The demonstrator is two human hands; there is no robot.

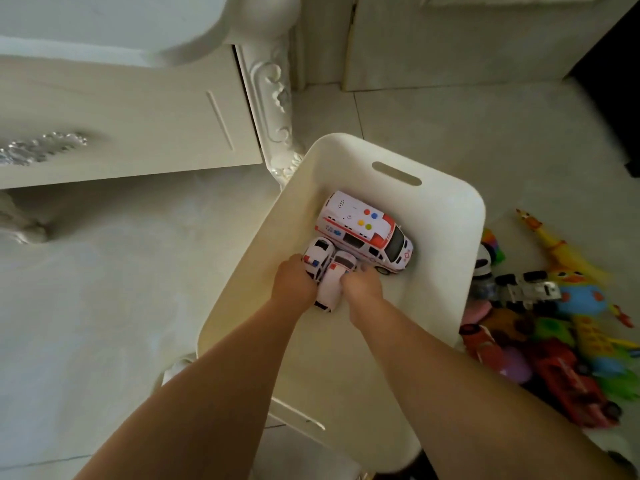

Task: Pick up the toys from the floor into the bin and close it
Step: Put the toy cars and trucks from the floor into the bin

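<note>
1. Both your forearms went down over the near rim of the white bin (450, 216), which stood open on the tiled floor (104, 306). A reach that low reads as setting toys down gently rather than dropping them.
2. Your left hand (294, 282) had its fingers curled round the rear of a small police car (317, 258), nose pointing away from you. Whether its wheels had met the bin bottom, cannot tell.
3. Your right hand (362, 285) was wrapped the same way over a small white car (330, 292). The two cars sat side by side and touching, likely so both could go down together.
4. Just past them a toy ambulance (367, 230) stood on its wheels, diagonal on the bin bottom. You held the small cars' noses close to its side, which looks like packing tight to save room.
5. The handle slot (396, 173) showed on the far wall. No lid was in view, so closing was not yet possible to judge.
6. A pile waited on the floor right beside the bin: a red fire truck (571, 389), a red car (479, 341), a white truck (530, 287) and a yellow rubber chicken (554, 244). Most of the task looked undone.
7. A cabinet with a carved leg (273, 88) stood at the bin's far left corner.
</note>
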